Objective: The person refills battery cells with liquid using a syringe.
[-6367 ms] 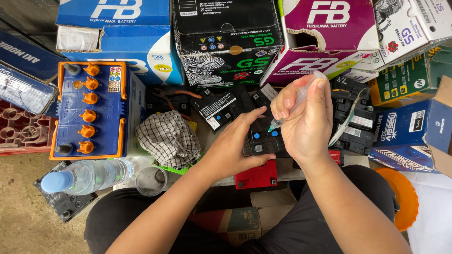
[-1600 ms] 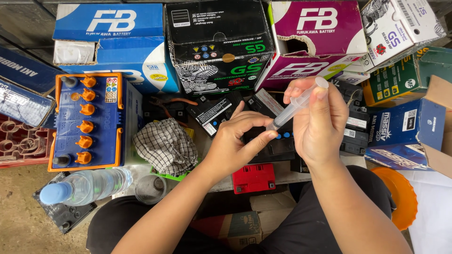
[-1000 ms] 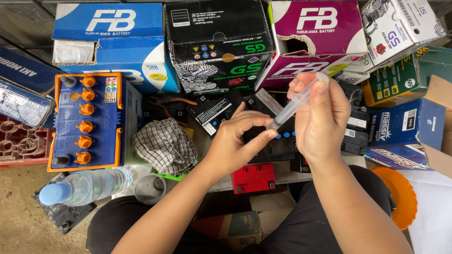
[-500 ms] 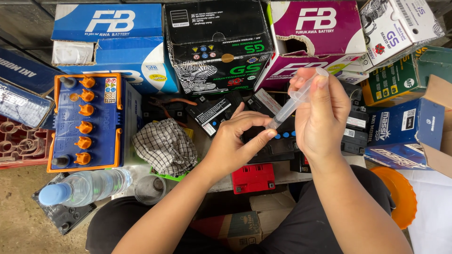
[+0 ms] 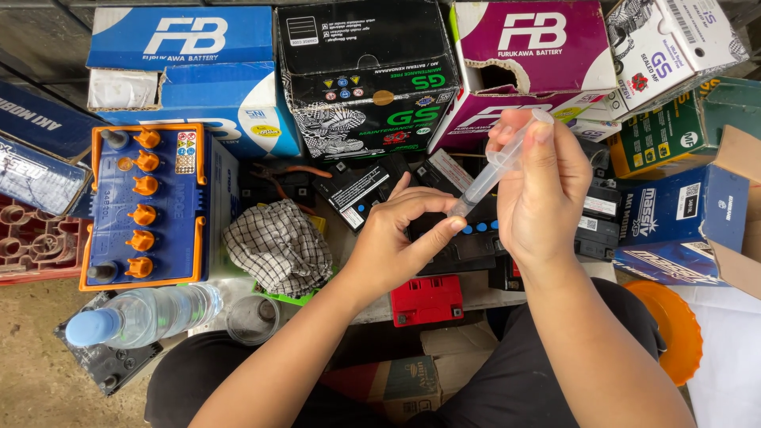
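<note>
Right hand (image 5: 539, 198) clamps clear syringe (image 5: 495, 170), thumb on plunger, tip angled down over small black battery (image 5: 464, 242) at frame centre. Left hand (image 5: 396, 246) curled, fingertips pinching at syringe tip. Risk: slipped tip could spill fluid across battery top and fingers.

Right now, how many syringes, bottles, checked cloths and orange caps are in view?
syringe: 1
bottle: 1
cloth: 1
orange caps: 6
Total: 9
</note>
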